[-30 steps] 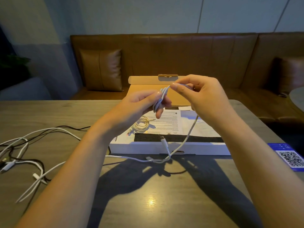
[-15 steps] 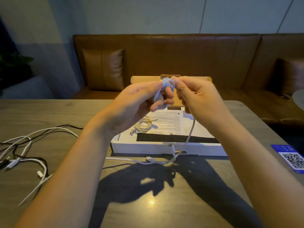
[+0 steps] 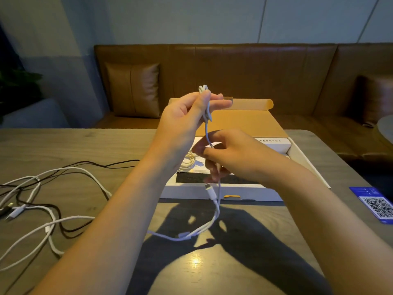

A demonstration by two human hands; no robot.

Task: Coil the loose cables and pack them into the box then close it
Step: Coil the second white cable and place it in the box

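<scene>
The left hand (image 3: 182, 116) pinches little loops of the thin white cable (image 3: 218, 206) above the open box (image 3: 306, 165), the right hand (image 3: 231, 156) holds it loosely lower down, and it looks soft, light and floppy.

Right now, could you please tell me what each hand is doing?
Left hand: closed, holding the cable coil.
Right hand: pinching the same cable lower down.

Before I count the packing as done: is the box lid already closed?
No, the box lies open with its brown lid folded back, and a coiled cable shows inside.
</scene>
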